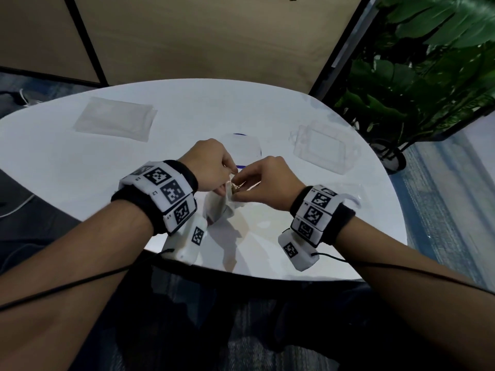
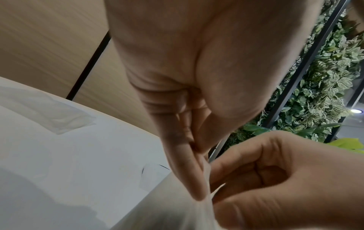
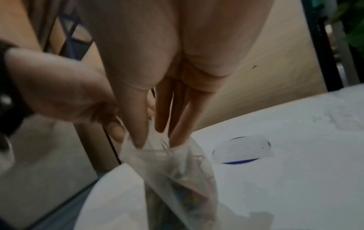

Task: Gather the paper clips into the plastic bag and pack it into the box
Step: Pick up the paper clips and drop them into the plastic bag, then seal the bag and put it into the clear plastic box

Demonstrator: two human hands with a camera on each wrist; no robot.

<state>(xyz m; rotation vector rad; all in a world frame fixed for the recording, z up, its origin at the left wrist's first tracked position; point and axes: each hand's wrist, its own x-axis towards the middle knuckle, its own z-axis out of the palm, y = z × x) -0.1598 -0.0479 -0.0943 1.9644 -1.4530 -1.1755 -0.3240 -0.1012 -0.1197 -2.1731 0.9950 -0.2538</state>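
Note:
A clear plastic bag (image 1: 218, 207) hangs over the white table's (image 1: 80, 162) near side, held up between both hands. My left hand (image 1: 230, 180) pinches one side of its mouth. The right hand (image 1: 241, 189) pinches the other side with thumb and fingers. A few paper clips (image 1: 237, 187) show at the mouth, by the right fingertips. In the right wrist view the bag (image 3: 177, 174) holds several coloured clips, and the left hand (image 3: 110, 123) grips its edge. The left wrist view shows both hands meeting on the bag (image 2: 173, 210). The clear plastic box (image 1: 324, 147) lies open at the far right.
A stack of flat clear bags (image 1: 115, 120) lies at the far left. A clear round piece with a blue rim (image 1: 245, 148) sits just beyond the hands. Another clear wrapper (image 1: 351, 195) lies by my right wrist. A potted plant (image 1: 428, 70) stands off the table's right edge.

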